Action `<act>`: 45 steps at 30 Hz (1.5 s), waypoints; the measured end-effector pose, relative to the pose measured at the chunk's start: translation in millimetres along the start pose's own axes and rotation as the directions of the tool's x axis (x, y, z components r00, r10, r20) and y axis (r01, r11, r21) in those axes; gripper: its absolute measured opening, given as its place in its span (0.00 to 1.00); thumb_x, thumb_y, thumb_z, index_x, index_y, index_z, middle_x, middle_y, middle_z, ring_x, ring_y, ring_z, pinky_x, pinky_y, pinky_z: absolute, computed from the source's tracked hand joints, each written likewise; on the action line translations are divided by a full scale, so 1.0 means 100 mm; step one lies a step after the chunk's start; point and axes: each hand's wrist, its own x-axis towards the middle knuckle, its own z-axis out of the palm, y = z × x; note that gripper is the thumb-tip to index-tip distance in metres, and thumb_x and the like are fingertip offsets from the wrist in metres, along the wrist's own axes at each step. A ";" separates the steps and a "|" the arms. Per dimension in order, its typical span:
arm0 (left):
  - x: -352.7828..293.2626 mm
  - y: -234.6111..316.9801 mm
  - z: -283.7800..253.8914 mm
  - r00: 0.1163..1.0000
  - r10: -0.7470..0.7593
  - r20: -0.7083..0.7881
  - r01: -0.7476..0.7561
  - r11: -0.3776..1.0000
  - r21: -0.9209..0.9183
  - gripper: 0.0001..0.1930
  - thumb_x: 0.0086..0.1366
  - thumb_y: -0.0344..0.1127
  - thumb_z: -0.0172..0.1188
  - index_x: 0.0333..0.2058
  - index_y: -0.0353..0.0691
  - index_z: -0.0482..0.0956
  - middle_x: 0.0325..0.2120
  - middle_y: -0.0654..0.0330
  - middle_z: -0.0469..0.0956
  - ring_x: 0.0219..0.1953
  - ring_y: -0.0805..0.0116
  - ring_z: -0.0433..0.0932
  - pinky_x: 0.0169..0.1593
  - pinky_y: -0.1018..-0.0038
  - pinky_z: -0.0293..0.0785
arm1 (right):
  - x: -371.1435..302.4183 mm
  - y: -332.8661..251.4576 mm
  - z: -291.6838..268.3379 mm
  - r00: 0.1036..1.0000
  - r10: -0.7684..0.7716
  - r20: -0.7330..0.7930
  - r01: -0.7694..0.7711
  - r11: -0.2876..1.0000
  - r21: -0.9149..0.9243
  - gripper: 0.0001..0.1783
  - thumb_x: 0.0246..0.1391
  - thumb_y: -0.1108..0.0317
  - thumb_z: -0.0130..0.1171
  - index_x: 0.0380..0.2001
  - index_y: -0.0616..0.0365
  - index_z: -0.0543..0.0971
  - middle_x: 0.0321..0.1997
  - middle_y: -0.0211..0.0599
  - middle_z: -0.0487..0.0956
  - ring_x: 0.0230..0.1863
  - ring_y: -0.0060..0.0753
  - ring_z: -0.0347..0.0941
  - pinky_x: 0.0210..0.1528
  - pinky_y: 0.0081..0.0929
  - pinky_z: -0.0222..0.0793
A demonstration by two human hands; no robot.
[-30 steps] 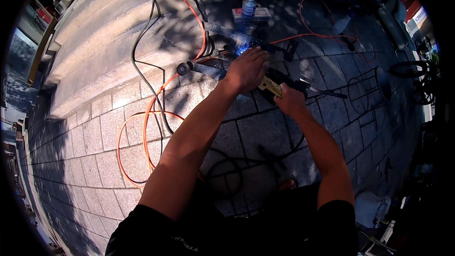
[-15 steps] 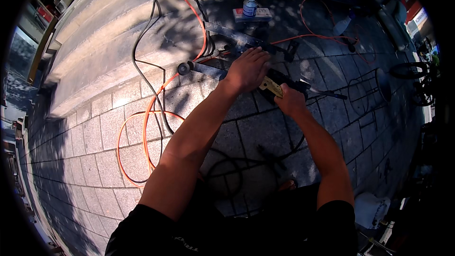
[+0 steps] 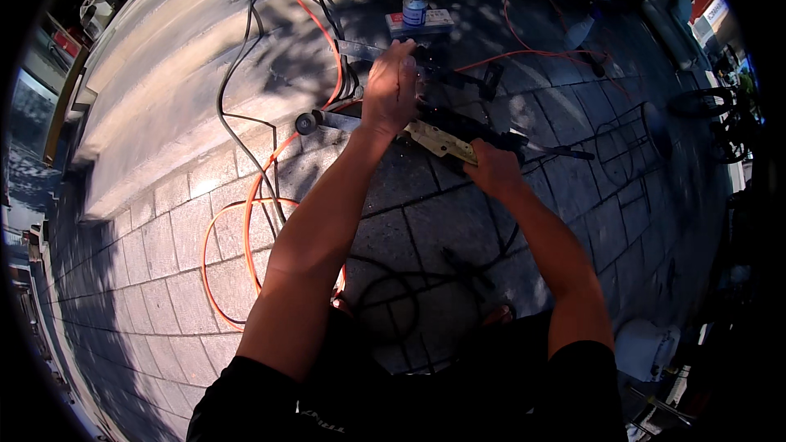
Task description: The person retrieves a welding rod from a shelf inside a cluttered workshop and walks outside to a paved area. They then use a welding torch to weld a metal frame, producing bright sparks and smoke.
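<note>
A long pale-yellow tool, its kind unclear, lies along a dark metal assembly on the paving. My right hand is closed round the near right end of this tool. Over the assembly's left side is my left hand, turned on edge with its fingers stretched away from me. Shade and the hand itself hide what its palm touches. A flat metal bar runs from the left toward my left fingers. Closer in, a second bar carries a small black wheel at its end.
A blue-and-white bottle stands on a flat box beyond the assembly. Orange hose and black cables loop over the paving and the pale steps at left. A stool is at right, a white container lower right.
My left hand has lifted and shifted left, turning from palm-down to on edge. More of the yellow tool shows. My right hand keeps its grip, slightly farther left in the picture.
</note>
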 end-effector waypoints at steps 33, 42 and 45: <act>-0.31 -0.04 0.07 0.927 0.022 0.373 -0.092 0.981 0.170 0.19 0.79 0.39 0.50 0.59 0.36 0.80 0.60 0.47 0.80 0.70 0.46 0.71 0.76 0.53 0.62 | 0.09 0.04 0.01 0.984 0.146 0.099 -0.143 0.989 -0.034 0.30 0.60 0.48 0.69 0.57 0.52 0.74 0.47 0.48 0.86 0.48 0.57 0.84 0.50 0.57 0.78; -0.38 0.04 0.19 0.901 0.049 0.430 -0.121 0.983 0.141 0.19 0.79 0.41 0.50 0.57 0.36 0.81 0.59 0.48 0.81 0.69 0.47 0.73 0.75 0.53 0.63 | 0.08 -0.02 -0.04 0.977 0.181 0.109 -0.178 0.983 -0.038 0.29 0.59 0.49 0.69 0.56 0.53 0.74 0.50 0.49 0.86 0.52 0.56 0.84 0.54 0.54 0.78; -0.37 0.08 0.19 0.890 0.032 0.455 -0.109 0.984 0.143 0.20 0.80 0.41 0.49 0.59 0.35 0.80 0.61 0.48 0.80 0.70 0.49 0.71 0.76 0.54 0.61 | 0.08 0.00 -0.04 0.973 0.194 0.124 -0.190 0.981 -0.045 0.29 0.59 0.49 0.69 0.56 0.53 0.74 0.51 0.49 0.86 0.52 0.56 0.84 0.54 0.54 0.78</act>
